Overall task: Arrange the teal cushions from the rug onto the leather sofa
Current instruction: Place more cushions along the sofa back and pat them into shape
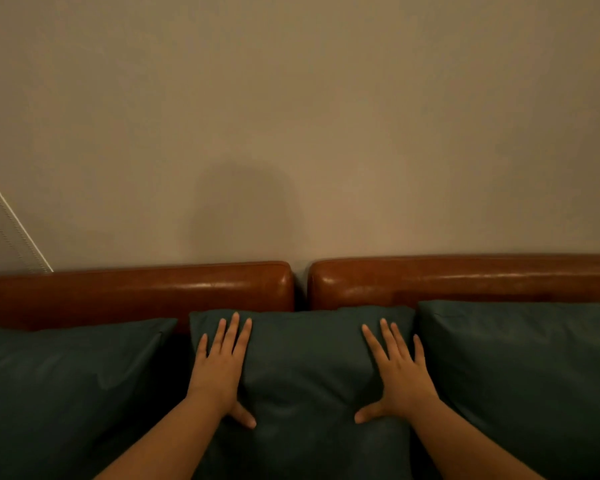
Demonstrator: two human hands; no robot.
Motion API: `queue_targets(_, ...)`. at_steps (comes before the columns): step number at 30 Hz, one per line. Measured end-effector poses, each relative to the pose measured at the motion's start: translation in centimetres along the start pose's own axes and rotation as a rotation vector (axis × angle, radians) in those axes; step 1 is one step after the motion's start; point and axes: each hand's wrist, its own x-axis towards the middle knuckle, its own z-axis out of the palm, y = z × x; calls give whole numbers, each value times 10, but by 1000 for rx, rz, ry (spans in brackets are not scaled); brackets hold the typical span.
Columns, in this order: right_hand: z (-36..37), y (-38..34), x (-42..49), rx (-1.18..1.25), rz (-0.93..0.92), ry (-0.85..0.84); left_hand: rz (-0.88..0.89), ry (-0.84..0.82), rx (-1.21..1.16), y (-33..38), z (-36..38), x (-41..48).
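Observation:
Three dark teal cushions lean upright in a row against the back of the brown leather sofa (136, 289). My left hand (222, 368) lies flat on the left part of the middle cushion (305, 368), fingers spread and pointing up. My right hand (395, 372) presses flat on its right part, thumb turned inward. Neither hand grips anything. The left cushion (66, 393) and the right cushion (520, 375) stand on either side, close to the middle one. The sofa seat and the rug are out of view.
A plain beige wall (291, 116) rises behind the sofa. The sofa back has two sections with a narrow gap (301, 285) between them. A pale blind or curtain edge with a cord (11, 220) shows at the far left.

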Motion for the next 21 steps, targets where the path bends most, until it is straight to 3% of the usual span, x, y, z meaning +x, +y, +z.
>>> queue_targets(6,0,-9,2,1,5,12,-26,0,-1,5,0,-3)
queue_targets(12,-3,0,-8,-109,-241,-67,33,-63,26,0,9,-22)
queue_targets(21,9,-14,8,-193,-153,-44,-3,-56,91,5,16,-10)
